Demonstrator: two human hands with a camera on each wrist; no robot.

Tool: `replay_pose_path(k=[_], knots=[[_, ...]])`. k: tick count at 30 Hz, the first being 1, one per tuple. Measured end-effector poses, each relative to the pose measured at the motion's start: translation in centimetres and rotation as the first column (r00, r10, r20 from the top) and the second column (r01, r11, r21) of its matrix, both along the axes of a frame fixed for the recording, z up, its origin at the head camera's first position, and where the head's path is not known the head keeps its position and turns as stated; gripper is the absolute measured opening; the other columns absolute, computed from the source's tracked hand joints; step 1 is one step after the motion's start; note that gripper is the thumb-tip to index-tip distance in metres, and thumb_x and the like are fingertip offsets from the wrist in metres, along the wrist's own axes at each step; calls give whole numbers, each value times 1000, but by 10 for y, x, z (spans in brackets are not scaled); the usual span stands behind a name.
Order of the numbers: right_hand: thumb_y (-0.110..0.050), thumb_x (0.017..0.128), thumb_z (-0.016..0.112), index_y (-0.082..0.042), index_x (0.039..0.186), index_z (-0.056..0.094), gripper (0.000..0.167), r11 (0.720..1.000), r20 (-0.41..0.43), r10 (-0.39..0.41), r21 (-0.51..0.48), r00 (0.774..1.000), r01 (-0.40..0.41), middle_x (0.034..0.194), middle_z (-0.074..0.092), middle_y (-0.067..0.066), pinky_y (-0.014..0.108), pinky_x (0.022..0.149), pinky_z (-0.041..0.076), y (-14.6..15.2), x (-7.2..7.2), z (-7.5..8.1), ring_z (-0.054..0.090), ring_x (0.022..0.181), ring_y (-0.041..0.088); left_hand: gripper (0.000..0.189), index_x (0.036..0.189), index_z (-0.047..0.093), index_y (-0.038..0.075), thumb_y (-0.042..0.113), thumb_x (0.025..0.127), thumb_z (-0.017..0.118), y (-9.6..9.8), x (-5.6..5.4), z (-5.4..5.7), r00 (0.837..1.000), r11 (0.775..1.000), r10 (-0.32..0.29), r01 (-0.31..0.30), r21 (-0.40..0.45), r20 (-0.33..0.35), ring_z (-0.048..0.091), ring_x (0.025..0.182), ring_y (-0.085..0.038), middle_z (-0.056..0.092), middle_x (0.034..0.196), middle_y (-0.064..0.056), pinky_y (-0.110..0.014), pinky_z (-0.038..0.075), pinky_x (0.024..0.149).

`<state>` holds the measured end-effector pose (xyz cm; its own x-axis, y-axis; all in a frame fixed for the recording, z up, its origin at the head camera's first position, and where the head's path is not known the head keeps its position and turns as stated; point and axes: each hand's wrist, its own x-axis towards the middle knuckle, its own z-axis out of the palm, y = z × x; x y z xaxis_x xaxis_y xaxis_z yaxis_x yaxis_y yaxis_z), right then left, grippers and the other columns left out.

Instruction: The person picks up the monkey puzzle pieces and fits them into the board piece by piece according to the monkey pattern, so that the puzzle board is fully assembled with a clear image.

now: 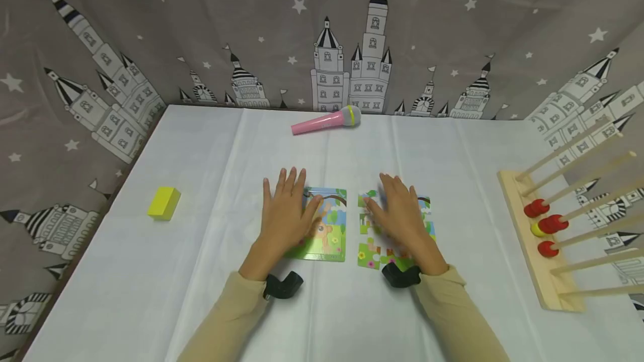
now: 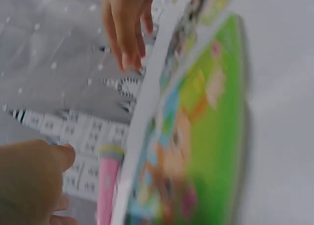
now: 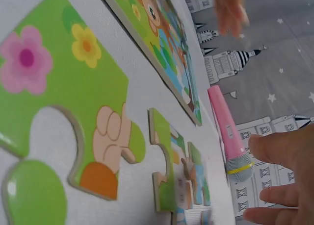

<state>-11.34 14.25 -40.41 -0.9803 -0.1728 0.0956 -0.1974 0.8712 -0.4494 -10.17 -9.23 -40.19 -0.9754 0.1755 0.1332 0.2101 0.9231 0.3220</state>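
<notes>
A square jigsaw puzzle [image 1: 333, 242] with a cartoon animal lies left of the table's middle, and my left hand [image 1: 285, 214] is over its left side with the fingers extended. To its right is a spread of separated jigsaw pieces [image 1: 369, 254]; one green piece with pink and yellow flowers [image 3: 59, 53] shows close up in the right wrist view. Above these pieces my right hand [image 1: 402, 217] hovers, fingers extended, holding nothing. In the left wrist view, the left hand [image 2: 32, 181] appears raised off the puzzle. Part of both picture areas is hidden under the hands.
Behind the puzzles, a pink toy microphone [image 1: 322, 123] lies near the table's back edge. A yellow block [image 1: 164, 203] sits at the left. On the right stands a wooden peg rack [image 1: 540, 244] with several red beads and a yellow one. A castle-print curtain [image 1: 282, 10] surrounds the table.
</notes>
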Motion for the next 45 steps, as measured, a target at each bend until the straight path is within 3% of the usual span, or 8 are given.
replay_pose_path(k=[7,12,17,23,34,45], knots=[[-27,86,61,2,128,48,53,983,-21,-5,-184,1000,1,119,58,23,51,94,43,-2,-7,-6,54,111,37,76,144,20,3,50,90,45,-48,26,-16,994,983,15,-35,179,112,14,140,-36,22,150,-17,-59,9,110],[-27,85,61,2,127,48,53,968,37,13,-251,999,-3,117,57,23,53,92,43,-1,-9,-11,54,108,38,92,145,18,5,49,78,64,-64,45,-26,984,948,-23,-33,315,175,11,140,-35,21,150,-16,-55,6,112],[-31,84,61,-1,132,43,59,980,102,37,-197,994,-17,123,53,21,59,95,32,0,-12,-14,47,113,38,105,144,22,6,56,66,71,-64,54,-37,984,961,-45,-4,275,173,7,141,-35,20,151,-15,-55,2,112],[-35,83,62,-7,135,39,63,990,182,53,-136,982,-28,133,44,19,59,98,25,0,-14,-12,39,121,38,105,142,27,4,56,63,73,-64,55,-42,990,976,-38,8,218,137,8,141,-34,19,151,-14,-53,3,113],[-34,79,67,-2,126,50,59,994,136,52,-97,989,-39,130,42,19,59,101,20,-2,-11,-17,37,118,37,105,142,27,3,56,63,72,-65,56,-40,988,978,-42,11,208,149,7,141,-35,18,151,-15,-54,3,112],[-29,76,72,-4,116,53,51,987,167,10,-157,986,17,129,42,19,58,102,17,-5,-13,-14,34,119,37,105,142,27,4,57,63,72,-65,56,-41,990,978,-40,10,209,138,7,141,-34,18,152,-14,-53,3,112]])
